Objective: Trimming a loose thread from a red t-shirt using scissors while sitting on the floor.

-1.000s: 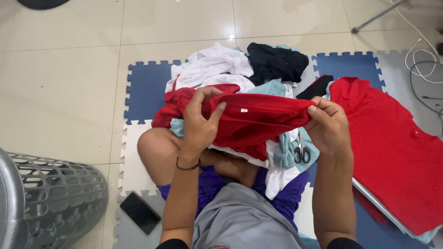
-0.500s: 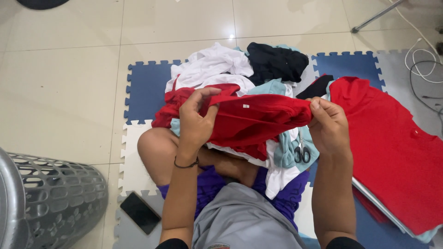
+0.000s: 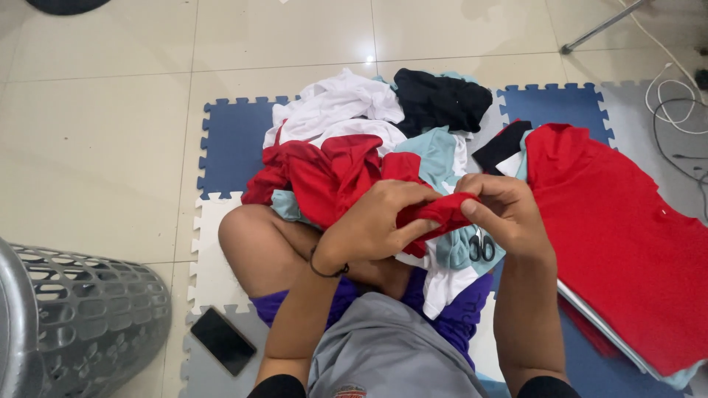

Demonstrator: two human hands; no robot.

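I sit on foam floor mats with a heap of clothes over my lap. My left hand [image 3: 380, 221] and my right hand [image 3: 504, 214] are close together, both gripping a bunched red garment [image 3: 335, 173] that trails back to the left over the heap. The heap holds white clothes [image 3: 335, 107], a black garment [image 3: 441, 99] and light blue pieces [image 3: 435, 151]. Black-handled scissors [image 3: 483, 247] lie on a light blue piece just below my right hand.
A stack of flat folded red shirts [image 3: 623, 228] lies to the right. A grey plastic laundry basket [image 3: 74, 317] stands at the lower left, a black phone [image 3: 223, 340] on the mat beside it. White and black cables [image 3: 675, 103] run at the far right.
My hands held the red garment stretched wide between them. My left hand has moved right to meet the right one, bunching the cloth, and the garment's left part has dropped onto the heap.
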